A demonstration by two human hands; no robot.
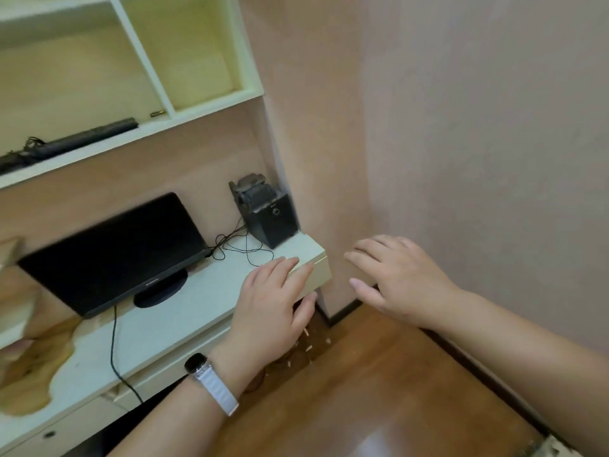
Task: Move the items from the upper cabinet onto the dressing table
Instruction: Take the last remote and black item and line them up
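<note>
The white upper cabinet (211, 105) fills the top left. Its left compartment holds a long black bar-shaped device (89, 135) with tangled cables and a small brass-coloured item (157, 113); the right compartment looks bare. Below lies the white dressing table (184, 308). My left hand (273, 305), with a white-strapped watch on the wrist, hovers with relaxed fingers over the table's right corner and holds nothing. My right hand (395, 275) is spread in the air to the right of that corner, also holding nothing.
A black monitor (115, 249) stands on the table, its cable running over the front edge. A black box-shaped device (268, 212) with thin wires sits in the back right corner. Pink walls close in on the right. A wooden floor (379, 374) lies below.
</note>
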